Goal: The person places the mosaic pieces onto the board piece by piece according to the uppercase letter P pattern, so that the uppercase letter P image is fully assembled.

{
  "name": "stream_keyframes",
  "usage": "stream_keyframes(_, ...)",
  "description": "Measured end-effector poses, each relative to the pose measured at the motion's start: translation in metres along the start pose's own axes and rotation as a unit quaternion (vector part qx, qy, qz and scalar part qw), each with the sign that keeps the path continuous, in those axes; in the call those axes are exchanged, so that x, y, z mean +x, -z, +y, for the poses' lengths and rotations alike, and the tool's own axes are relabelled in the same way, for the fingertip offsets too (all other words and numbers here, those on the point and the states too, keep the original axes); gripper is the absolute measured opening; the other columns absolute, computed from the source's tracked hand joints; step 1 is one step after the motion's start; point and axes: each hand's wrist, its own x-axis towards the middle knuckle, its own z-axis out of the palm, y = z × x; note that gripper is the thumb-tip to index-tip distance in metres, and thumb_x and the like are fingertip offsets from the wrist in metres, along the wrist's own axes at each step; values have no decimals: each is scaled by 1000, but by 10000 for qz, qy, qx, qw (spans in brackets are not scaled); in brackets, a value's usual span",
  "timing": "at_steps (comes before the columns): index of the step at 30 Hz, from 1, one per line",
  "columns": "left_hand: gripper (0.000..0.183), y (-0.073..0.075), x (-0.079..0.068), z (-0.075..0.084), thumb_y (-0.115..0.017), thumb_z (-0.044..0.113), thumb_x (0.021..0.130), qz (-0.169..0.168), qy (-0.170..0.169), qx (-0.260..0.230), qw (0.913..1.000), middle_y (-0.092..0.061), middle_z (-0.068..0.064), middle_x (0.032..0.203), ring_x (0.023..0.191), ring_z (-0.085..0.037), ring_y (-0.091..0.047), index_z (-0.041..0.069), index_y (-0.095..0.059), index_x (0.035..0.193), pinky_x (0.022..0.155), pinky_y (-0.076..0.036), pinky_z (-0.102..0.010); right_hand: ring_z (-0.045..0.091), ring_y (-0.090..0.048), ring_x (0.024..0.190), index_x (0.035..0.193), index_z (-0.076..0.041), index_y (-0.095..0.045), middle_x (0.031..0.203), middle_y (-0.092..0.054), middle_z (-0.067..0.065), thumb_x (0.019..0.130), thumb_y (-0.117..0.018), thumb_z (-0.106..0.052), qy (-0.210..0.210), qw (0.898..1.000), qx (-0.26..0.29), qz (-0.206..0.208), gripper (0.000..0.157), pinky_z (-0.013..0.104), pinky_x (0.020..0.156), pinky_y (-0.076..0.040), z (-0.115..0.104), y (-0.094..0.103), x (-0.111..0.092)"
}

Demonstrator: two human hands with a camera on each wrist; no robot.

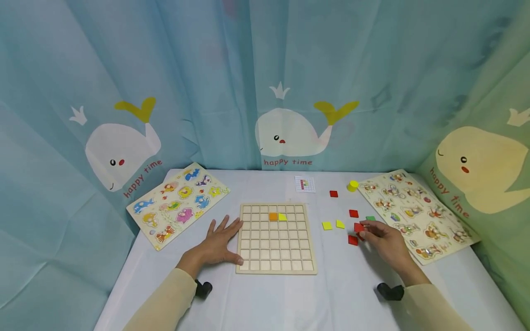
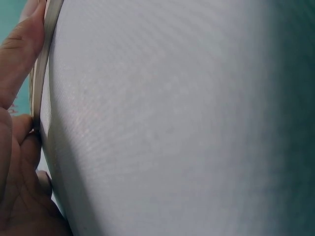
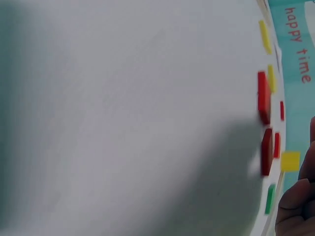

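1. Rests the left hand [image 1: 217, 246], fingers spread, against the left edge of a gridded board [image 1: 276, 272].
2. Pinches a red tile [image 1: 358, 227] between thumb and fingertips of the right hand [image 1: 387, 246].
3. Shows an orange tile [image 1: 273, 216] and a lime tile [image 1: 282, 217] side by side in board cells, rightward from the left hand.
4. Shows two yellow tiles [image 1: 327, 225] left of the right hand, a green tile [image 1: 370, 218] just beyond its fingers.
5. Includes a yellow cylinder [image 1: 353, 186] farther beyond that hand, on the white tabletop [image 1: 281, 303].
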Motion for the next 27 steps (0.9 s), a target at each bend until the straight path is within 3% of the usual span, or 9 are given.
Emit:
stream_keyframes(6,123,0,2,-2,-91,59,72,2,10,57,10000,-19,2,177,166,-29,3,19,-26,169,131,13,-57,-7,-59,91,139,-6,-67,127,-72,20,103,-70,-24,179,9989,423,88,40,14,73,-55,-17,-7,12)
stream_keyframes(10,123,0,2,-1,-92,58,72,-13,125,83,9999,-18,5,177,166,-27,4,22,-26,169,131,14,-56,4,-61,96,142,-7,-66,130,-70,19,104,-70,-25,51,9980,621,50,42,16,71,-54,-32,-17,20)
stream_keyframes(16,123,-1,3,-1,-92,57,72,-35,198,39,9998,-18,6,177,166,-25,4,23,-26,169,132,15,-55,26,-60,110,141,-6,-65,129,-69,19,104,-69,-16,12,9960,897,29,39,7,79,-52,-58,-45,33)
stream_keyframes(27,122,-1,3,0,-92,56,72,-62,195,37,9998,-18,8,177,166,-24,5,25,-25,169,132,15,-53,26,-58,105,137,-5,-67,119,-66,16,102,-69,-7,318,9872,1555,-146,35,9,79,-54,-94,-87,52)
